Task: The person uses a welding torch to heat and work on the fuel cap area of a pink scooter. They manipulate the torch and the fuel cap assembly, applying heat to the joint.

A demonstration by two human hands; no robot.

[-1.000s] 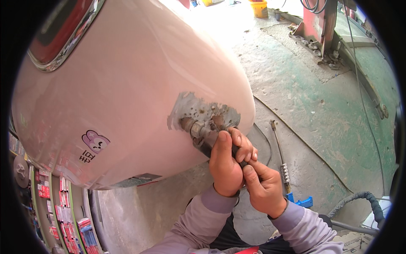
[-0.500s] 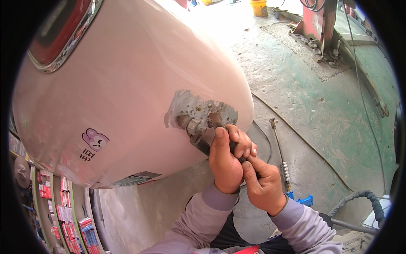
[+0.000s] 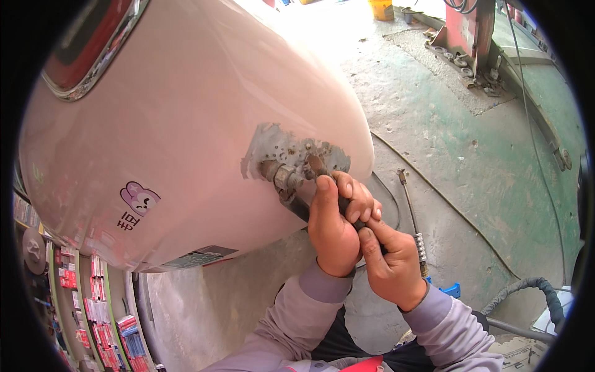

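Note:
A bare grey metal patch [image 3: 268,144], pitted with small dark marks, shows on the rounded pink car panel [image 3: 186,118]. Fingers of my left hand [image 3: 338,226] are closed around a dark rod-like tool whose flat copper-coloured tip [image 3: 318,166] is at the patch; I cannot tell if it touches. My right hand [image 3: 395,263], also closed, grips the rear of the same tool beside the left. Just left of the tip, a metal clamp-like fitting [image 3: 284,178] with a nut sits against the patch. Its dark body runs behind my left hand, which hides the rest.
On the floor to the right lies a slide-hammer-like rod [image 3: 409,204] with a blue handle [image 3: 451,289]. A cable [image 3: 446,211] crosses the floor, and a thick wrapped hose [image 3: 527,285] curves at lower right. Shelves of packages [image 3: 102,316] stand lower left; a red post [image 3: 462,28] stands far right.
The panel has shifted slightly upward in view. Both hands keep the same grip on the tool, and its tip stays at the patch.

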